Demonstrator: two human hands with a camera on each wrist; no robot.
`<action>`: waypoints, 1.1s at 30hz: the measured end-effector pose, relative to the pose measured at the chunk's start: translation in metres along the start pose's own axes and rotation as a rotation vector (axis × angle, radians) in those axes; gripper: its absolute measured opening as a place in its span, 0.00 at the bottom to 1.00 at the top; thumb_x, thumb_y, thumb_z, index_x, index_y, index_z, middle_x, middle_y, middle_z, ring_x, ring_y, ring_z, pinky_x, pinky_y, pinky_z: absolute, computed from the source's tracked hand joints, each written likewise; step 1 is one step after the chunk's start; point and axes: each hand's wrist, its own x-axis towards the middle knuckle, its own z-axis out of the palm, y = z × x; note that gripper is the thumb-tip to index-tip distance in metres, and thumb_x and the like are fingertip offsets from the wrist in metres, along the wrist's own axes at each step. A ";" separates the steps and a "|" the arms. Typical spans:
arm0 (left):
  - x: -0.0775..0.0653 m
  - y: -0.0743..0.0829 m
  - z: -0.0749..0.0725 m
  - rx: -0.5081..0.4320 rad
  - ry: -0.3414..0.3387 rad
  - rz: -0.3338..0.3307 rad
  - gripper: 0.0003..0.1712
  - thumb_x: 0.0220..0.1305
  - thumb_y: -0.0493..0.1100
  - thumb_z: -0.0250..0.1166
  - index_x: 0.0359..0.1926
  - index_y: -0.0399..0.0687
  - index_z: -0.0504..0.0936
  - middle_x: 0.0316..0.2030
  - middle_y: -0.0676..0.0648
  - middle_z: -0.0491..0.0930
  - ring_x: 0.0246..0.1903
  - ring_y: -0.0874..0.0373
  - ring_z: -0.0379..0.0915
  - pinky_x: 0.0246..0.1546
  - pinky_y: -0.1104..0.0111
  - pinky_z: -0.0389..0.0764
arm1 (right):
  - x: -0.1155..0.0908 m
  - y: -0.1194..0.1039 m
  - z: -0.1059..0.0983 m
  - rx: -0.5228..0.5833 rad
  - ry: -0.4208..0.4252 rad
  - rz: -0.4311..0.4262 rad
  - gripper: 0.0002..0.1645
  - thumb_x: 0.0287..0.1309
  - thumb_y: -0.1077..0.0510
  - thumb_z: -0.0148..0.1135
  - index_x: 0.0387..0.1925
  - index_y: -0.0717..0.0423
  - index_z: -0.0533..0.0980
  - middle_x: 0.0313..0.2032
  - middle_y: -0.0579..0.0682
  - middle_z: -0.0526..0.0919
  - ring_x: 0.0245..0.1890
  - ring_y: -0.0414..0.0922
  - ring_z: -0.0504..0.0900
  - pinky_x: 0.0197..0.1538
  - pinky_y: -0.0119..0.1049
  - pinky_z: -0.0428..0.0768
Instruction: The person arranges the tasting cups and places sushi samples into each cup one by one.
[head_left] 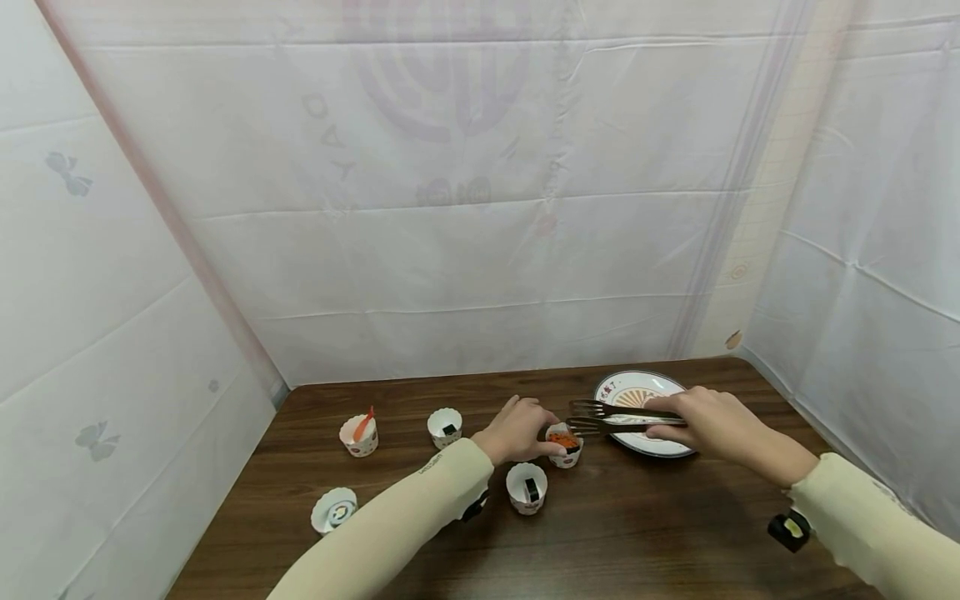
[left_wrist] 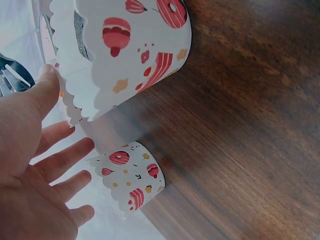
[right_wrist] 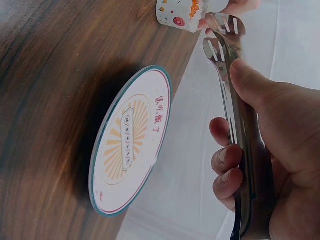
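Observation:
My left hand (head_left: 517, 429) is at a small paper cup (head_left: 566, 457) that contains sushi topped with orange roe (head_left: 564, 439). Its thumb and index finger grip the cup's left side at the rim, while the other fingers (left_wrist: 70, 155) spread loosely behind. My right hand (head_left: 716, 425) grips a pair of metal tongs (right_wrist: 235, 100) with slotted ends. Their tips stand apart and reach leftward over the roe cup's edge in the head view. Beneath the tongs lies a round white plate (head_left: 630, 383) with a sunburst print and a dark rim.
Nearer me is a paper cup (head_left: 517, 498) with a black-wrapped piece, and farther back another cup (head_left: 438, 432) with one. To the left are a cup (head_left: 362, 448) with a shrimp-like orange piece and a cup (head_left: 321, 508) with a roll. White cloth (head_left: 450, 250) hangs behind the wooden table (head_left: 600, 542).

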 end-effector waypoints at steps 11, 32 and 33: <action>0.000 -0.002 0.001 0.007 0.003 -0.002 0.27 0.69 0.62 0.66 0.62 0.53 0.84 0.57 0.55 0.83 0.67 0.51 0.69 0.73 0.46 0.58 | -0.012 0.013 0.008 0.006 0.022 0.105 0.28 0.65 0.40 0.67 0.58 0.53 0.84 0.44 0.52 0.90 0.29 0.41 0.85 0.21 0.33 0.68; -0.006 0.003 -0.007 -0.011 0.033 0.012 0.31 0.74 0.61 0.61 0.67 0.48 0.79 0.63 0.51 0.80 0.71 0.48 0.65 0.74 0.47 0.57 | -0.050 0.059 0.036 -0.003 0.062 0.323 0.30 0.64 0.41 0.69 0.55 0.61 0.82 0.45 0.64 0.87 0.36 0.61 0.87 0.22 0.52 0.77; -0.007 0.002 -0.008 -0.009 0.039 0.010 0.31 0.74 0.61 0.61 0.67 0.48 0.79 0.63 0.52 0.80 0.71 0.49 0.65 0.74 0.48 0.57 | -0.051 0.061 0.037 -0.001 0.062 0.330 0.31 0.64 0.41 0.69 0.56 0.61 0.82 0.45 0.64 0.87 0.36 0.62 0.87 0.22 0.52 0.77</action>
